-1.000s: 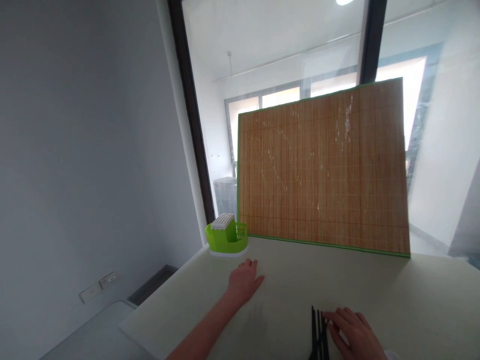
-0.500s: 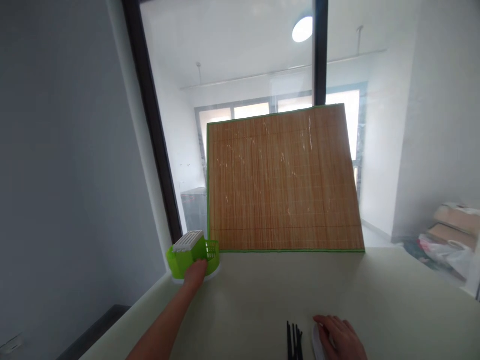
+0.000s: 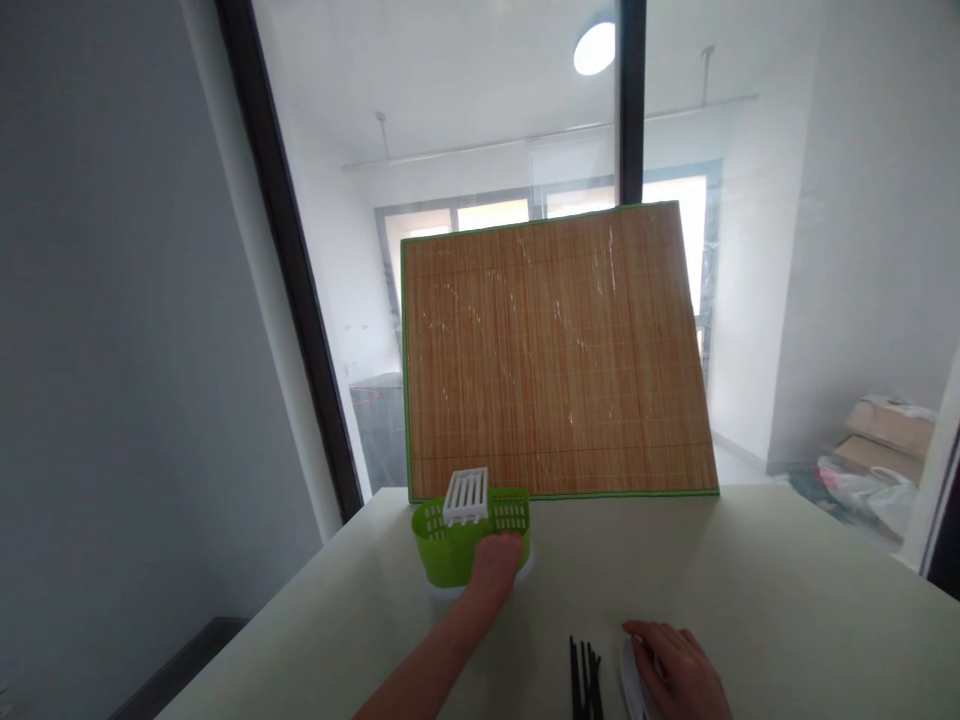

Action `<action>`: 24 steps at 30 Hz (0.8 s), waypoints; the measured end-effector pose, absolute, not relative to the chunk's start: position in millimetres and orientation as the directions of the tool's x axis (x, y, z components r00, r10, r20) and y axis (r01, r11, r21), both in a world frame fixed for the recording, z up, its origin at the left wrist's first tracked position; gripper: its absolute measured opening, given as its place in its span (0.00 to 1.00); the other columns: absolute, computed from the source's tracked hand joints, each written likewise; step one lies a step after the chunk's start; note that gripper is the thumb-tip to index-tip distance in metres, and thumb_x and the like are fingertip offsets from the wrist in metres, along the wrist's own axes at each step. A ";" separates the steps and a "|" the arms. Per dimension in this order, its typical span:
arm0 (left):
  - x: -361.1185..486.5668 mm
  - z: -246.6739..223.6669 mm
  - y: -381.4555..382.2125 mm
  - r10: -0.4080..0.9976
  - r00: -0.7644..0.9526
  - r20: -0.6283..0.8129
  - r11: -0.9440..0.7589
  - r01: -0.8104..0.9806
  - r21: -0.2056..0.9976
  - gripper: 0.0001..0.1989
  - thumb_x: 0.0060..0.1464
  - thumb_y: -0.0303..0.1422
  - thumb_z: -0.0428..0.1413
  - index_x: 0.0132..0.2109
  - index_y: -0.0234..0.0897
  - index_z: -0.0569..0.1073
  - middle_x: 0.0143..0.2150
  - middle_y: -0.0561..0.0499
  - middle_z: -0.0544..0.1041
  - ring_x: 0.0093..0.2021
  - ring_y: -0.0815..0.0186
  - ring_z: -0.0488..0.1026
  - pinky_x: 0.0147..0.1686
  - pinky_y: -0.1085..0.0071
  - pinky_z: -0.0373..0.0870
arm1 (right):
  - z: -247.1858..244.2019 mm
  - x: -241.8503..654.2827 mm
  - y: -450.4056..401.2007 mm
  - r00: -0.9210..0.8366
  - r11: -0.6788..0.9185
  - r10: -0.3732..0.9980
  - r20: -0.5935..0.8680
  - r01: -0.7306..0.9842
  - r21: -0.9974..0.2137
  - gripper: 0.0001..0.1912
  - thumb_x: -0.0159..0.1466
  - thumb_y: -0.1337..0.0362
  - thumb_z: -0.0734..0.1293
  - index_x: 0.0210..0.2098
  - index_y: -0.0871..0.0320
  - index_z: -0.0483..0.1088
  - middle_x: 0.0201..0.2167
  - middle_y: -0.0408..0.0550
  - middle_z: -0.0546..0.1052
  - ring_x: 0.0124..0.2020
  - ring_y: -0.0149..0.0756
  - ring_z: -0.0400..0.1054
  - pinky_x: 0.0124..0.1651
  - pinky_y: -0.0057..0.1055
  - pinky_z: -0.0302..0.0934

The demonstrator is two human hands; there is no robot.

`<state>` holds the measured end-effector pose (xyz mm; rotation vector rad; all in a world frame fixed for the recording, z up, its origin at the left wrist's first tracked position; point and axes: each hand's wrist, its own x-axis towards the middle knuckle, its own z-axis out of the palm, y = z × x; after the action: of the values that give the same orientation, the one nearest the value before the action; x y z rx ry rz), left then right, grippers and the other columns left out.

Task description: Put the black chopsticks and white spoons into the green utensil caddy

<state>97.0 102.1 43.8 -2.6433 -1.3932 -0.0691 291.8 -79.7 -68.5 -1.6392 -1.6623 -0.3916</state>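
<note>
My left hand (image 3: 496,562) is closed on the front wall of a green utensil holder (image 3: 448,560). The holder has slotted sides, a white base and a white slotted rack (image 3: 466,495) on top; the fingertips are hidden behind its rim. Near the front edge of the view, my right hand (image 3: 681,668) is curled over a smooth white rounded object (image 3: 631,682). Most of that object lies under the hand, so its kind is unclear. Several black chopsticks (image 3: 586,680) lie on the table just left of it.
A bamboo mat (image 3: 555,350) with green edging leans upright against the glass at the back of the pale table (image 3: 637,550). Dark frames (image 3: 632,100) divide the glass. Cardboard boxes and plastic bags (image 3: 885,455) sit beyond at the right.
My left hand has brought the green utensil holder rightward and nearer, from the table's left edge to in front of the mat. The holder has turned. My right hand stays on the white object.
</note>
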 end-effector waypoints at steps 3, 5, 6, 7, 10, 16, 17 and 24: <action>142.3 35.2 74.9 0.768 0.621 0.155 -0.615 0.783 -0.093 0.12 0.56 0.22 0.47 0.42 0.28 0.75 0.34 0.38 0.77 0.39 0.57 0.76 0.36 0.65 0.71 | -66.1 291.5 -82.1 0.130 0.120 0.728 0.673 0.942 -0.312 0.12 0.66 0.64 0.56 0.41 0.51 0.70 0.33 0.43 0.77 0.33 0.38 0.71 0.36 0.34 0.62; 168.2 29.4 57.8 0.738 0.650 0.183 -0.648 0.758 -0.080 0.12 0.55 0.20 0.48 0.41 0.28 0.75 0.34 0.38 0.77 0.38 0.57 0.76 0.34 0.65 0.71 | -65.0 291.2 -82.8 0.147 0.109 0.737 0.659 0.938 -0.330 0.13 0.66 0.64 0.55 0.41 0.52 0.71 0.34 0.44 0.77 0.34 0.39 0.71 0.37 0.35 0.62; 179.4 26.7 50.1 0.724 0.662 0.196 -0.662 0.746 -0.074 0.11 0.55 0.20 0.48 0.40 0.28 0.75 0.34 0.38 0.77 0.37 0.57 0.76 0.34 0.65 0.72 | -64.7 290.9 -82.9 0.156 0.100 0.743 0.651 0.936 -0.339 0.13 0.65 0.65 0.55 0.40 0.52 0.71 0.34 0.44 0.77 0.34 0.39 0.71 0.37 0.35 0.62; 189.5 24.4 43.0 0.711 0.672 0.208 -0.675 0.735 -0.067 0.11 0.54 0.19 0.49 0.40 0.28 0.75 0.34 0.38 0.77 0.37 0.57 0.77 0.33 0.65 0.72 | -64.7 290.6 -82.9 0.165 0.091 0.750 0.640 0.933 -0.347 0.13 0.65 0.65 0.55 0.40 0.52 0.71 0.34 0.44 0.77 0.34 0.39 0.71 0.37 0.36 0.62; 213.0 19.4 27.1 0.678 0.697 0.235 -0.707 0.705 -0.050 0.11 0.54 0.18 0.48 0.39 0.27 0.74 0.34 0.38 0.77 0.36 0.56 0.77 0.32 0.64 0.72 | -65.3 289.8 -83.1 0.180 0.071 0.772 0.609 0.928 -0.365 0.14 0.65 0.67 0.55 0.40 0.53 0.70 0.34 0.45 0.77 0.34 0.40 0.71 0.37 0.37 0.62; 220.3 22.2 9.4 0.619 0.742 0.257 -0.762 0.646 -0.033 0.09 0.54 0.21 0.50 0.40 0.30 0.73 0.35 0.42 0.76 0.36 0.58 0.76 0.32 0.65 0.73 | -69.8 289.4 -81.1 0.160 0.081 0.777 0.609 0.934 -0.348 0.13 0.64 0.69 0.54 0.38 0.54 0.69 0.31 0.46 0.76 0.32 0.41 0.70 0.37 0.37 0.60; 213.6 24.0 5.9 0.600 0.751 0.276 -0.778 0.628 -0.021 0.09 0.55 0.23 0.50 0.41 0.32 0.73 0.37 0.43 0.75 0.37 0.59 0.75 0.33 0.66 0.72 | -70.6 289.0 -80.3 0.160 0.075 0.776 0.611 0.937 -0.341 0.13 0.64 0.69 0.54 0.37 0.54 0.69 0.31 0.46 0.75 0.32 0.41 0.69 0.36 0.37 0.60; 118.3 20.5 -12.2 0.758 0.634 0.154 -0.652 0.739 0.169 0.13 0.56 0.32 0.48 0.47 0.39 0.70 0.43 0.46 0.75 0.43 0.58 0.74 0.41 0.64 0.70 | -71.3 281.8 -78.8 0.025 0.177 0.741 0.671 0.957 -0.231 0.11 0.64 0.70 0.55 0.39 0.53 0.68 0.30 0.43 0.76 0.30 0.38 0.70 0.34 0.34 0.60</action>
<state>118.3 -12.2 20.5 -2.9201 -1.3413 -0.3426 281.8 -78.8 -71.3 -1.6119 -1.7617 -0.3964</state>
